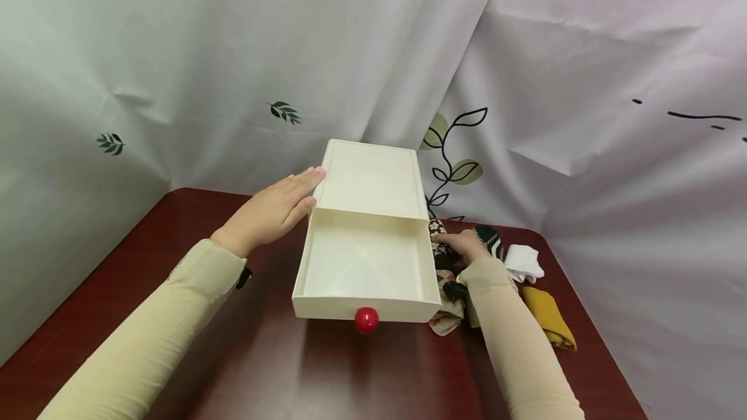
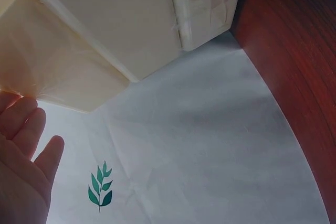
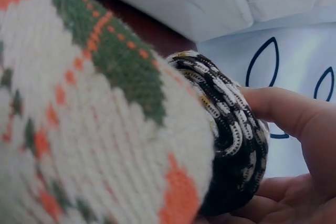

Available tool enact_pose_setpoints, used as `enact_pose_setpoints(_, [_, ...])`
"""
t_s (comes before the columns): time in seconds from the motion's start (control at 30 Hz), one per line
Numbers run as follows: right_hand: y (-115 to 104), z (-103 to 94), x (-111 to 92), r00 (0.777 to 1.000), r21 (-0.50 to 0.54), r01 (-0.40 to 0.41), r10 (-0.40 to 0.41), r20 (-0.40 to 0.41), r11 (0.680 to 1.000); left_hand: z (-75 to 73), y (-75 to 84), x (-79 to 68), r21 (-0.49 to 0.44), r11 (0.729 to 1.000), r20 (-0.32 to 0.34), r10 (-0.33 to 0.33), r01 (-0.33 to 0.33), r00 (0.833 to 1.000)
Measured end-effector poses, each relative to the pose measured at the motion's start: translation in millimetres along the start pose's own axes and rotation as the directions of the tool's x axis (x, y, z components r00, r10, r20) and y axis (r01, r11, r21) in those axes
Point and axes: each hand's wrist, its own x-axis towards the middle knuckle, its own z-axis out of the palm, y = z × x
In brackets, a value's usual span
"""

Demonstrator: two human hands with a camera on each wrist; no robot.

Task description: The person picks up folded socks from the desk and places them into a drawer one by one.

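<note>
A white box (image 1: pixel 373 177) stands on the table with its drawer (image 1: pixel 364 258) pulled out toward me; nothing lies in the drawer, and a red round knob (image 1: pixel 366 320) sits on its front. My left hand (image 1: pixel 271 212) rests its straight fingers against the box's left side. To the right of the box, my right hand (image 1: pixel 467 246) grips a rolled black-and-white patterned sock (image 3: pixel 236 124), thumb on one side and fingers beneath. Close in front of it is a cream sock (image 3: pixel 121 129) with green and orange diamonds, partly covering the rolled one in the right wrist view.
Beyond my right hand lie a black sock with white pattern (image 1: pixel 489 238), a white sock (image 1: pixel 523 262) and a folded mustard sock (image 1: pixel 548 317). A printed white curtain (image 1: pixel 233 50) hangs behind the dark red table (image 1: pixel 262 368).
</note>
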Motion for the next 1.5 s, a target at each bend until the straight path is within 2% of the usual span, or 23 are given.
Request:
enact_pose_setpoints(0.13, [0.0,-4.1,-5.6,1.0,0.022,0.015,-0.014,-0.018,1.0,-1.7,1.3,-0.3,0.016,1.0,0.012,-0.002,0.002,1.0])
enact_pose_setpoints(0.5, [-3.0,-18.1,-26.7,0.999,0.175,0.043,-0.046,0.013,0.984,-7.8,3.1,1.9,0.085,0.996,0.059,0.0,-0.005,0.998])
enact_pose_setpoints(0.83, [-14.2,-30.4,-50.0,0.992,0.199,0.106,-0.117,0.041,0.974,-8.5,4.8,2.2,0.088,0.996,0.094,-0.006,-0.002,0.996])
enact_pose_setpoints(1.07, [-27.2,-39.7,-68.0,0.982,0.288,0.162,-0.183,0.046,0.944,-11.2,4.8,0.9,0.099,0.995,0.076,0.006,-0.013,0.997])
enact_pose_setpoints(1.3, [-32.1,-48.6,-87.0,0.977,0.311,0.198,-0.213,0.015,0.93,-10.5,5.8,0.9,0.096,0.995,0.081,-0.01,0.003,0.997])
enact_pose_setpoints(1.5, [-40.9,-56.1,-108.6,0.97,0.404,0.229,-0.245,-0.013,0.886,-9.2,5.7,1.6,0.084,0.996,0.075,-0.013,0.007,0.997])
